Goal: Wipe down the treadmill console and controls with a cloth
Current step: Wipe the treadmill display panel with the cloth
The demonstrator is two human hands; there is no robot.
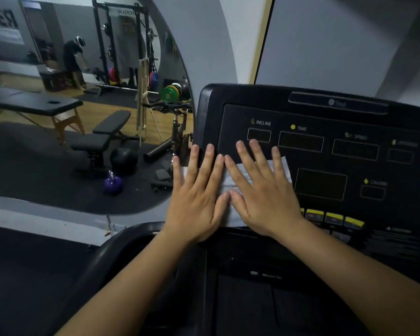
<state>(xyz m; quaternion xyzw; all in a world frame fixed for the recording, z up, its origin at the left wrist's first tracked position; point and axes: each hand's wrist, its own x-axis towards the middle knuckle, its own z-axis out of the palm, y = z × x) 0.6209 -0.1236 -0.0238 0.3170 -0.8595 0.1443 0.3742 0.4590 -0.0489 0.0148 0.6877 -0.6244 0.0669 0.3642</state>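
Left hand (196,202) and right hand (262,192), fingers spread flat, press white cloth (230,184) against console (325,151) left side, likely for broad wiping contact.

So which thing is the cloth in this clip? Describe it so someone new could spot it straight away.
Start at the black treadmill console filling the right half of the view. On its lower left part, the left hand and right hand lie flat side by side. The cloth is the white sheet pressed under them, the only pale thing on the dark panel, left of the blank display windows.
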